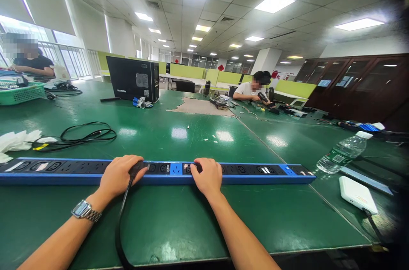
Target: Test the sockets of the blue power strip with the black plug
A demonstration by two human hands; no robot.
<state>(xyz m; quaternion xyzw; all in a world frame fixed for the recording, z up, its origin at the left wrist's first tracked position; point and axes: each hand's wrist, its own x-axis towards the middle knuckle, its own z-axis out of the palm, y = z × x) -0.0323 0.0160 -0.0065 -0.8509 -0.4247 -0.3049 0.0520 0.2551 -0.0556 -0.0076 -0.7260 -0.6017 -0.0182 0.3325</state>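
Note:
A long blue and black power strip (255,171) lies across the green table in front of me. My left hand (119,175) grips a black plug (135,169) seated on the strip, and its black cable (120,223) runs down toward me over the table's edge. My right hand (208,175) rests flat on the strip a little to the right, fingertips on a socket, pressing it down.
A coil of black cable (84,136) and white rags (17,140) lie at the left. A water bottle (341,152) and a white power bank (357,193) lie at the right. A black computer case (132,77) stands further back. Two people sit at far tables.

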